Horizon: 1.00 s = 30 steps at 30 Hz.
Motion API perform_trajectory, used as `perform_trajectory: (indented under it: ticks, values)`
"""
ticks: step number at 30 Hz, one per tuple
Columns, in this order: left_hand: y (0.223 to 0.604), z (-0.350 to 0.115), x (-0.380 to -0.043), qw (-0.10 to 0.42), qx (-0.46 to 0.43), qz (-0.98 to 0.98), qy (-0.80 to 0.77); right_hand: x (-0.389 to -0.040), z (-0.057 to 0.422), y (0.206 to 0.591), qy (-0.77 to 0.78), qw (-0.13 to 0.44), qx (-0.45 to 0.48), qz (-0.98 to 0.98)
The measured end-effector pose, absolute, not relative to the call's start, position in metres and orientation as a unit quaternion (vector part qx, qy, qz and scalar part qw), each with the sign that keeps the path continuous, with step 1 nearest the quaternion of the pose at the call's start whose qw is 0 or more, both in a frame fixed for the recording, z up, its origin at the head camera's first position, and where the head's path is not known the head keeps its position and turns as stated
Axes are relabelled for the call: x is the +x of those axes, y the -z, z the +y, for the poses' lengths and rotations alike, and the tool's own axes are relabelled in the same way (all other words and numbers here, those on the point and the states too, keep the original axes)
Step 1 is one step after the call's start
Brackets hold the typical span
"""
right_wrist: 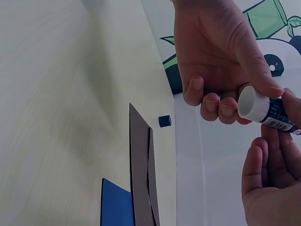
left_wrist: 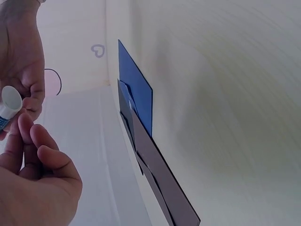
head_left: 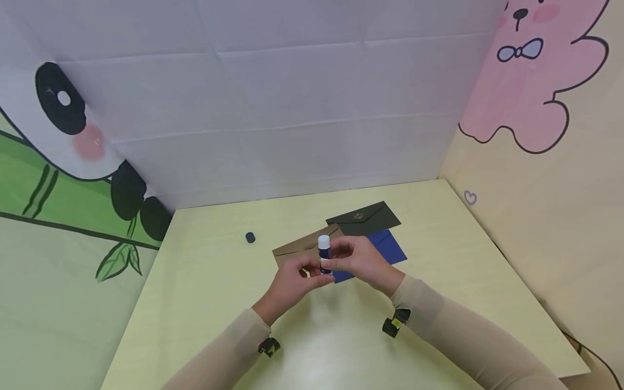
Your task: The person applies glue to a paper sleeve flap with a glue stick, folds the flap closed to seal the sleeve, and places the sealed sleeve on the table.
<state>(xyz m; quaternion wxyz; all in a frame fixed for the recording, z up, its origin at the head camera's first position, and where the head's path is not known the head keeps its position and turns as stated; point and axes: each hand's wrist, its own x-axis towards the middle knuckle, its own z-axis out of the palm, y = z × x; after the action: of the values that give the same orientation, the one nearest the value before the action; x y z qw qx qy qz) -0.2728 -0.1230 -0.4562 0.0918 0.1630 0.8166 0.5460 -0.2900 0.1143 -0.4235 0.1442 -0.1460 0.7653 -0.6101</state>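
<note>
A glue stick (head_left: 324, 253) stands upright between both hands above the table, its white end up and its blue cap off. My left hand (head_left: 294, 277) pinches it low down, between thumb and fingers. From the other side, my right hand (head_left: 362, 261) grips the tube with thumb and fingers. A hollow white end and a barcode label of the glue stick (right_wrist: 270, 113) show in the right wrist view. In the left wrist view, only the white end of the glue stick (left_wrist: 10, 102) shows well. A small dark blue cap (head_left: 250, 237) lies on the table to the left.
Behind the hands lie a brown envelope (head_left: 299, 245), a dark envelope (head_left: 365, 218) and a blue envelope (head_left: 391, 249), overlapping. The pale table (head_left: 205, 281) meets a white cloth wall at the back and a cream wall with a painted pink figure at right.
</note>
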Motion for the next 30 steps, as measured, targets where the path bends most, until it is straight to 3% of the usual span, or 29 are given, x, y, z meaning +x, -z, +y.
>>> perform_trajectory:
  ticks: [14, 22, 30]
  values:
    - [0.4549, -0.1202, -0.2738, 0.111, 0.161, 0.823, -0.534, -0.2902, 0.1142, 0.4235, 0.606, 0.141, -0.148, 0.769]
    - [0.4575, -0.1209, -0.2744, 0.152, 0.201, 0.808, -0.533, -0.2889, 0.1140, 0.4234, 0.607, 0.141, -0.157, 0.766]
    - [0.4553, -0.1210, -0.2715, 0.230, 0.227, 0.743, -0.586, -0.2867, 0.1132, 0.4219, 0.615, 0.146, -0.160, 0.758]
